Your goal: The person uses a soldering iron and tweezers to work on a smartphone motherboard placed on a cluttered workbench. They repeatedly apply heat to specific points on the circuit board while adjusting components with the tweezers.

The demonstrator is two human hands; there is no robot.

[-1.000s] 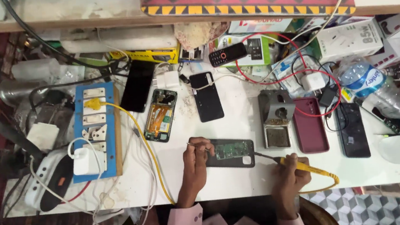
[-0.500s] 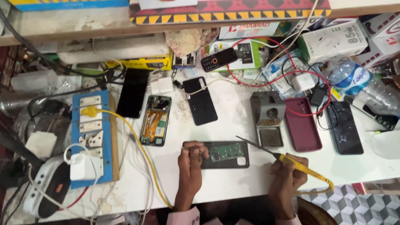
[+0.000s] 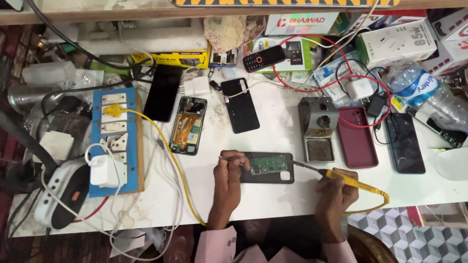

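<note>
— What are the hands doing?

— The left hand (image 3: 228, 175) rests on the left end of an opened phone (image 3: 266, 167) with its green circuit board showing; thumb and forefinger are pinched on a thin strand of solder wire (image 3: 231, 158) above that end. The right hand (image 3: 336, 191) is closed around the yellow handle of a soldering iron (image 3: 338, 176), whose dark tip reaches to the phone's right edge.

— Where does the phone lie?

— Flat on the white desk (image 3: 286, 198), near the front edge, between the two hands.

— And around it?

— Just right of it stands a grey soldering-iron stand (image 3: 319, 134), then a maroon phone case (image 3: 356, 137) and a dark phone (image 3: 404, 142) face up. Behind the left hand lies a second opened phone (image 3: 187, 124), and beside that a black back cover (image 3: 240, 104). Farther left a blue power board (image 3: 113, 141) carries a white charger (image 3: 100, 172), and a yellow cable (image 3: 167, 149) runs from the board toward the front edge. A plastic water bottle (image 3: 431, 95) lies on its side at the right, among red wire (image 3: 319, 66) and white boxes (image 3: 403, 44).

— Whether the tip touches the board?

— I cannot tell.
</note>
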